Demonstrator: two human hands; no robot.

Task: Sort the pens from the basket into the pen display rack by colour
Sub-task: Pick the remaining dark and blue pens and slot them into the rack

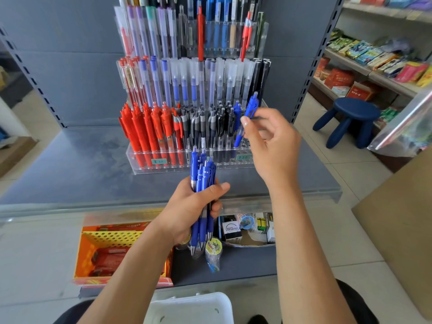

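1. A grey shop shelf (70, 171) spans the middle of the frame, with a lower shelf under its front edge.
2. The clear tiered pen rack (149, 168) stands on it at upper centre. Its bottom tier holds red pens (145, 127) on the left and black pens (217, 122) to their right, and one blue pen in the rack (237, 111) stands just right of the black ones.
3. A yellow and orange basket (109, 237) sits at lower left on the lower shelf.
4. A white container (191, 307) shows at bottom centre, partly cut off by the frame edge.
5. A dark blue stool (350, 118) stands on the floor at middle right.
6. The right hand (273, 146), right of centre, pinches a single blue pen (251, 106) between thumb and fingertips, with the other fingers loosely curled. The pen is tilted, its lower end over the rack's bottom right corner.
7. The left hand (187, 211), at centre, has its fingers and thumb wrapped round a bundle of blue pens (202, 174), held upright in front of the rack.
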